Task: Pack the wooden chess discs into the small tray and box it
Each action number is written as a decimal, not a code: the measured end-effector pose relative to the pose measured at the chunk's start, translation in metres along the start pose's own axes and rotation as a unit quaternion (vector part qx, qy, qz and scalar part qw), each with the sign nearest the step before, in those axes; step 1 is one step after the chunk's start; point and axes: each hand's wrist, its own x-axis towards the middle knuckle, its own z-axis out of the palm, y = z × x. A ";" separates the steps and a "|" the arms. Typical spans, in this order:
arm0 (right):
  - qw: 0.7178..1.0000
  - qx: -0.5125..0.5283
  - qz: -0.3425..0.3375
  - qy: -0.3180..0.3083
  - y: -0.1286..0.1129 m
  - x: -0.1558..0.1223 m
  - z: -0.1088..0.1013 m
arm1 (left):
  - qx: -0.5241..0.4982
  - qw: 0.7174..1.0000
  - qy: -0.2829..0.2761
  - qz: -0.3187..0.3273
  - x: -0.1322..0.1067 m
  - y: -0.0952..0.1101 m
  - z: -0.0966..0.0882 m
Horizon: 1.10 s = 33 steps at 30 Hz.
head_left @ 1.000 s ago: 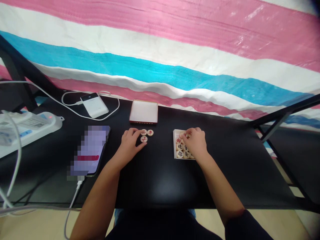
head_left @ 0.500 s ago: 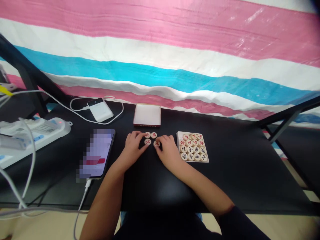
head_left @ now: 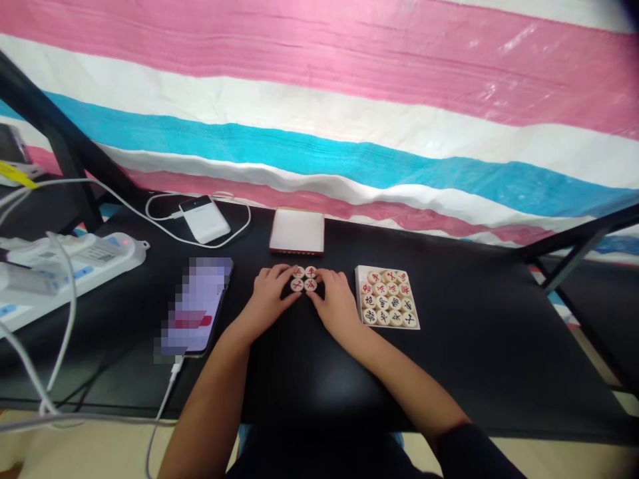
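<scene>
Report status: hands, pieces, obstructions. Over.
Left hand and right hand against four xiangqi pieces from either side. Pieces in a tight square. Card of pieces to the right. Phone to the left, not in the way.

Head view looking down on a black table (head_left: 464, 372). The left hand (head_left: 269, 299) and right hand (head_left: 337, 303) touch, from either side, four round wooden xiangqi pieces (head_left: 304, 279) with red characters, grouped in a tight square. Just right: a shallow square tray (head_left: 379, 326) holding rows of pieces (head_left: 387, 297). Behind: a shallow white box (head_left: 297, 231). Left: a pixelated phone (head_left: 194, 306), power bank (head_left: 204, 219) and power strip (head_left: 64, 266). Background: striped tarpaulin (head_left: 319, 86).
</scene>
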 end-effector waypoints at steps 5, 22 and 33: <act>0.997 0.027 0.030 0.070 0.014 -0.001 -0.027 | -0.006 1.000 0.006 -0.013 0.001 0.000 0.001; 0.952 -0.256 0.164 -0.011 0.051 0.008 -0.070 | -0.032 0.999 0.040 0.006 0.004 0.000 0.001; 0.961 -0.226 0.160 0.019 0.049 0.007 -0.077 | -0.037 0.998 0.053 0.006 0.003 -0.002 0.001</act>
